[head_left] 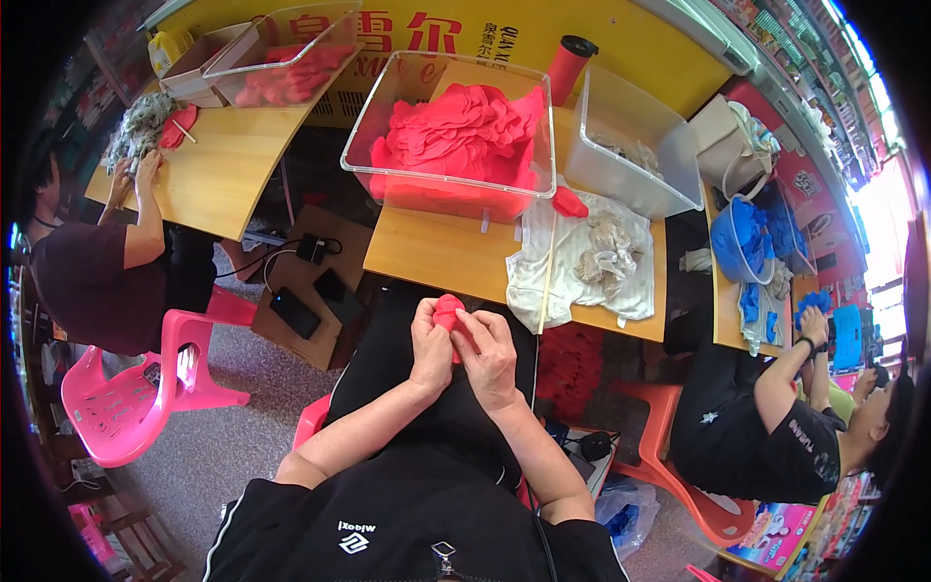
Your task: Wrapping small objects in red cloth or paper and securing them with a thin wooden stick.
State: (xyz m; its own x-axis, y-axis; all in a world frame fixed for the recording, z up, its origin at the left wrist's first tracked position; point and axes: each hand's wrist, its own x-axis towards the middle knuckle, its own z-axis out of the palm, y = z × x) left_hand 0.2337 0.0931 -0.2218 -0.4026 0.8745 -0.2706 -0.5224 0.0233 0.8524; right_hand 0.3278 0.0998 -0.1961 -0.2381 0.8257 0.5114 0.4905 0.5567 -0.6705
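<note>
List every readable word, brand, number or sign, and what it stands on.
Wording isn't copied here; only its place is told.
Yellow panel: large red lettering, smaller black characters.
Wearer's black top: white lettering and logo, upside down.
Right co-worker's sleeve: pale lettering.
Pink box, lower right: print too small to read.

Light's pretty decent around the left hand and right hand, both fairly crisp with just soft shading. Way off to their right there's a bright patch totally blown out to white. Just ahead of them, the space under the wooden table sinks into shadow, and the black shirt nearer the body loses most folds. Fisheye bows the side table to their left, and the far edges go stretched, soft, then black.
</note>
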